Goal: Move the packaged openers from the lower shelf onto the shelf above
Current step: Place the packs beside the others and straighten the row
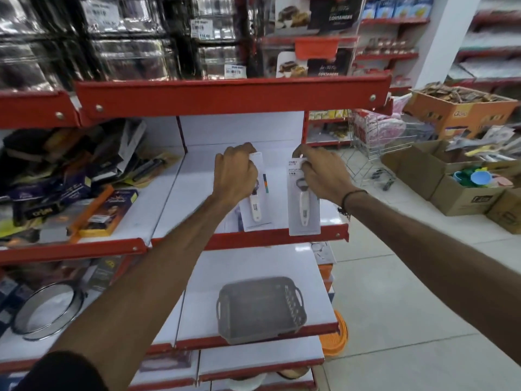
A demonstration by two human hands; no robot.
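Head view, cluttered boxes left of the white middle shelf [197, 176], left hand [235, 172] pinching one packaged opener [258, 206] above it, right hand [321, 176] gripping another opener card [304, 210] at its red front lip, grey basket [260, 309] on the shelf below, tiled aisle and cardboard cartons [462, 193] right.

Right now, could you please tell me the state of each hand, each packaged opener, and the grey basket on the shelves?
Left hand: closed on the top of the left opener pack.
Right hand: pinching the top of the right opener pack.
Left opener pack: held, over the upper white shelf.
Right opener pack: held, hanging in front of the shelf's red front edge.
Grey basket: empty, sitting on the lower shelf.
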